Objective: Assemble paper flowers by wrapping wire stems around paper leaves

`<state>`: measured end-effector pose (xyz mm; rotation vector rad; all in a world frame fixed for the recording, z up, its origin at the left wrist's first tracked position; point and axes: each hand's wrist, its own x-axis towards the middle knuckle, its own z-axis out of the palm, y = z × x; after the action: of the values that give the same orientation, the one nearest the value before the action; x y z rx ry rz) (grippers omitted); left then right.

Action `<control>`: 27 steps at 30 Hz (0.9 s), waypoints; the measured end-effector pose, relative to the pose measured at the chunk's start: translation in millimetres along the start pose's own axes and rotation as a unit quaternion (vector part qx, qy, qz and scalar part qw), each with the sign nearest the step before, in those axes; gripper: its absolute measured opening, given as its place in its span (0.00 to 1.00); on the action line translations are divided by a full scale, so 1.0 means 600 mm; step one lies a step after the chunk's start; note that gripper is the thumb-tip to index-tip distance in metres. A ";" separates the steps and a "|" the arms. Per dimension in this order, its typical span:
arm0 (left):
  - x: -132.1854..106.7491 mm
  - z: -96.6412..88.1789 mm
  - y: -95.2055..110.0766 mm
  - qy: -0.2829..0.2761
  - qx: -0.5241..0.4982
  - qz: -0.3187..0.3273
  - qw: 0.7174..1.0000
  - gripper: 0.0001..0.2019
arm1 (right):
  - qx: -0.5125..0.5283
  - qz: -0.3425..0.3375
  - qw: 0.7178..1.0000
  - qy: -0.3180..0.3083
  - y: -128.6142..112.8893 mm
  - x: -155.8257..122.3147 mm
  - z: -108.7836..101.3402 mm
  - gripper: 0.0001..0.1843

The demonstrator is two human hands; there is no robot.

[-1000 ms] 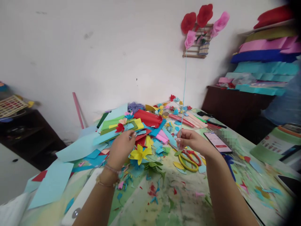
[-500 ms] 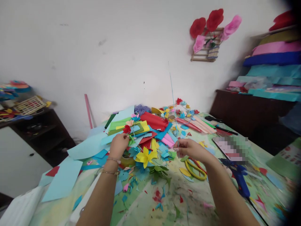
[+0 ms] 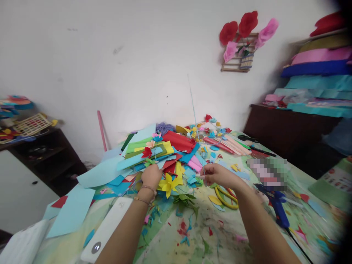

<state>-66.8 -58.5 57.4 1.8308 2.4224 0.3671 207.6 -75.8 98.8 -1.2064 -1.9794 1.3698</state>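
My right hand is closed in a pinch around a thin pale-blue craft stem, which stands nearly upright and slants left at its top. My left hand is at the front of the coloured paper pile, its fingers curled and mostly hidden from me. Just above it are a red paper flower, a green paper leaf and a small blue paper flower. Whether the left fingers grip a stem there is hidden. A yellow paper flower lies to the right of this hand, with green paper leaves below it.
Yellow-handled scissors lie below my right hand. A blue glue gun with a black cord is on the right. A white device lies beside my left forearm. Paper sheets spread at left; scraps dot the table cover. Paper stacks rise at right.
My left hand has moved right and slightly down, from beside the red flower to below it. My right hand still holds the pale-blue stem, shifted slightly left in view.
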 end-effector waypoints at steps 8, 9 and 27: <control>0.010 -0.006 -0.013 -0.015 -0.045 0.010 0.999 0.15 | -0.024 0.116 0.989 -0.092 0.033 0.031 0.023 0.12; 0.011 -0.007 -0.014 -0.017 -0.054 0.011 0.998 0.17 | -0.030 0.130 0.986 -0.102 0.038 0.034 0.025 0.11; 0.030 0.001 -0.036 0.057 -0.216 -0.013 0.975 0.10 | -0.032 0.193 0.970 -0.142 0.069 0.052 0.032 0.06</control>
<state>-92.0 -46.9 53.0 1.6216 2.2002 0.9352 194.0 -54.0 49.9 -1.5634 -2.0637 1.7644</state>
